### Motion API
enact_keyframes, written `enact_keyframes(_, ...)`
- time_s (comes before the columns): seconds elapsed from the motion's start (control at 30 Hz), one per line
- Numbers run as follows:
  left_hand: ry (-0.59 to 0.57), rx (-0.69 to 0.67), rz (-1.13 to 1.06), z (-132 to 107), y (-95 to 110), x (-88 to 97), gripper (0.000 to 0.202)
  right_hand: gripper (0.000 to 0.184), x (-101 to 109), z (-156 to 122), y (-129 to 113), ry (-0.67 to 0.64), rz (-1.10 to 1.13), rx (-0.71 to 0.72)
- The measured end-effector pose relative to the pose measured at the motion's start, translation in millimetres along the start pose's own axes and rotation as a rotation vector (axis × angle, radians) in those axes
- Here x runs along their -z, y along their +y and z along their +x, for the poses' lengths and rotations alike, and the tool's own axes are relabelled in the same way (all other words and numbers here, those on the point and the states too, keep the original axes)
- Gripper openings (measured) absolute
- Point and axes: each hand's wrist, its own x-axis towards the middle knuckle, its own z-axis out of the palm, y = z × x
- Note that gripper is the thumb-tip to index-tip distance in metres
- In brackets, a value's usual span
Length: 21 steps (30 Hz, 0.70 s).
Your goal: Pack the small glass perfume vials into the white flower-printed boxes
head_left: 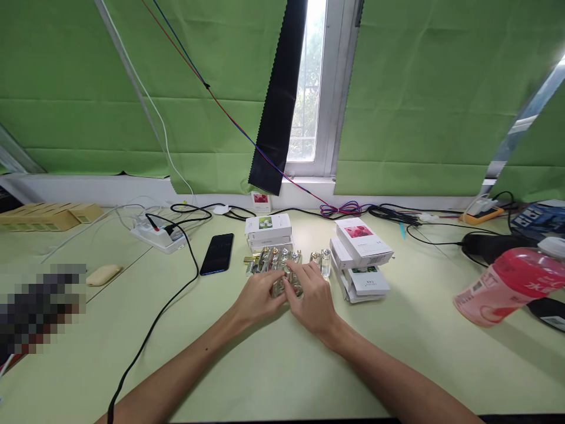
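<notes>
Several small clear glass bottles with metallic necks stand close together in a row at the middle of the table. My left hand is at the front of the row, thumb and fingers closed around the glass there. From the other side, my right hand closes on the same front bottles, its fingertips over their tops. The two thumbs nearly meet, and my fingers partly hide the glass they hold. Just beyond my right hand stands another clear bottle. Gold-coloured caps lie at the row's left end.
White boxes are stacked behind the bottles; more boxes lie piled at right. A phone and a power strip are on the left, with a black cable running forward. A pink bottle leans at far right.
</notes>
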Motion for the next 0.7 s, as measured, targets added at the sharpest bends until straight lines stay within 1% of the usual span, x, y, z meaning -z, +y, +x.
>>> enact_keyframes(0.3, 0.028, 0.008, 0.011, -0.4, 0.7, -0.9, 0.013, 0.027, 0.2, 0.2, 0.6, -0.025, -0.021, -0.014)
enact_keyframes(0.47, 0.023, 0.024, 0.027, -0.6, 0.1, -1.2, 0.016, 0.025, 0.6, 0.0, 0.6, -0.045, -0.004, -0.029)
enact_keyframes(0.7, 0.024, 0.027, 0.026, -0.5, 0.4, -0.7, 0.014, 0.022, 1.3, 1.3, 0.3, -0.038, -0.003, -0.023)
